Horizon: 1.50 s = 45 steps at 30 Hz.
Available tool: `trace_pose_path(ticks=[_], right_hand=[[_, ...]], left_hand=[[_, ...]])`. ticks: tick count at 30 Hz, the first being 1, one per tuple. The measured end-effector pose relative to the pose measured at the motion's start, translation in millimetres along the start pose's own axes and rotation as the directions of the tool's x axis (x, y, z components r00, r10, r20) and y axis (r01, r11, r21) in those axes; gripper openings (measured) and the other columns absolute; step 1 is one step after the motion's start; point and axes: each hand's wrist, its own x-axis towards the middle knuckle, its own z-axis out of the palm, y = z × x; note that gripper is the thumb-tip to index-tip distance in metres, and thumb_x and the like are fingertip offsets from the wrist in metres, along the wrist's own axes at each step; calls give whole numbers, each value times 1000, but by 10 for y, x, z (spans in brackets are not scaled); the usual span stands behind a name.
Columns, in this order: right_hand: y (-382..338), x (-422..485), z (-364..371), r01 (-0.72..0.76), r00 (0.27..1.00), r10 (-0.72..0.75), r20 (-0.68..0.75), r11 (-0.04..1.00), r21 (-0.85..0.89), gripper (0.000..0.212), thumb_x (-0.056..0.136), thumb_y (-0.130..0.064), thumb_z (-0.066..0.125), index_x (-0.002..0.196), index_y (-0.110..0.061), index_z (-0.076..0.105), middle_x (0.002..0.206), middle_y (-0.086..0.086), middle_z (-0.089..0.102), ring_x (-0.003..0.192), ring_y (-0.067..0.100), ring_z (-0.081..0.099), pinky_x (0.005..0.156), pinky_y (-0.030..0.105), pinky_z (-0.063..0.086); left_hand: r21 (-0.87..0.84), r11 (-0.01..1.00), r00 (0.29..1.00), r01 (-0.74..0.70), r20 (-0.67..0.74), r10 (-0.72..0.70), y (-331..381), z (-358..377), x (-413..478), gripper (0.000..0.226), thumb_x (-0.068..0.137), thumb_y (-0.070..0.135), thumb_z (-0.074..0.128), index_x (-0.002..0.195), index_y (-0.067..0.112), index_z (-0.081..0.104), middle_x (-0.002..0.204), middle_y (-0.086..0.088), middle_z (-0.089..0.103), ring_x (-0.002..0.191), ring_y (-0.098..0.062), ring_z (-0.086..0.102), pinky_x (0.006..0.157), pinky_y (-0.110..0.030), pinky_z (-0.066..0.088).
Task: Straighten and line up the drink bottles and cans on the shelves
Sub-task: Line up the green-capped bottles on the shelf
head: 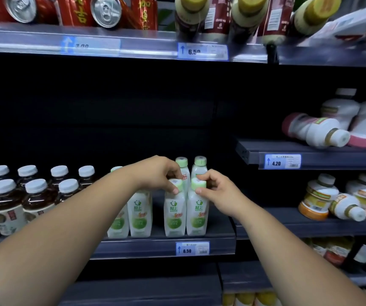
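Several white bottles with green labels and pale green caps stand on the middle shelf. My left hand pinches the cap of the front left bottle. My right hand pinches the cap of the front right bottle beside it. Both bottles stand upright at the shelf's front, touching each other. Two more green-capped bottles stand right behind them. Another pair stands to the left, partly hidden by my left forearm.
Dark tea bottles with white caps fill the shelf's left part. At the right, a white bottle lies toppled on an upper shelf and another on the shelf below. Red cans and yellow-capped bottles sit on the top shelf.
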Motion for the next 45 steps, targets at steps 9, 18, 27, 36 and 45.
trace_pose_path(ticks=[9,18,27,36,45], right_hand=[[-39,64,227,-41,999,39,35,997,58,26,86,-9,76,96,-31,67,109,3,72,102,20,68,90,40,58],[-144,122,184,-28,1000,26,12,994,110,13,89,-15,73,98,-23,76,105,-2,75,105,15,69,93,31,55],[109,723,-108,-6,972,-14,-233,996,-84,38,89,-21,73,124,-34,65,126,-9,65,120,9,58,104,31,46],[196,1078,-126,-84,987,47,-152,965,-248,34,95,-11,64,129,-15,64,126,1,65,117,17,60,103,35,48],[154,1094,-225,-117,977,70,-203,966,-231,14,85,-19,75,98,-18,70,91,-4,69,86,11,63,74,24,50]], left_hand=[[26,1000,1000,-2,22,2,-213,-132,-86,33,69,36,88,97,32,70,96,15,68,91,-3,63,82,-27,52],[58,998,998,-23,54,20,-280,-186,-57,35,68,48,85,95,34,68,93,16,68,88,-2,63,82,-31,55],[29,1000,994,3,-113,1,-281,-278,401,33,83,46,74,110,29,68,98,15,65,93,-5,62,81,-25,53],[88,996,1000,-2,-18,4,-354,-5,1041,51,89,28,71,138,23,56,138,4,58,124,-13,53,98,-20,38],[102,995,997,4,79,-12,-466,-68,1173,48,84,31,76,129,25,61,125,6,61,112,-14,57,92,-26,45]])
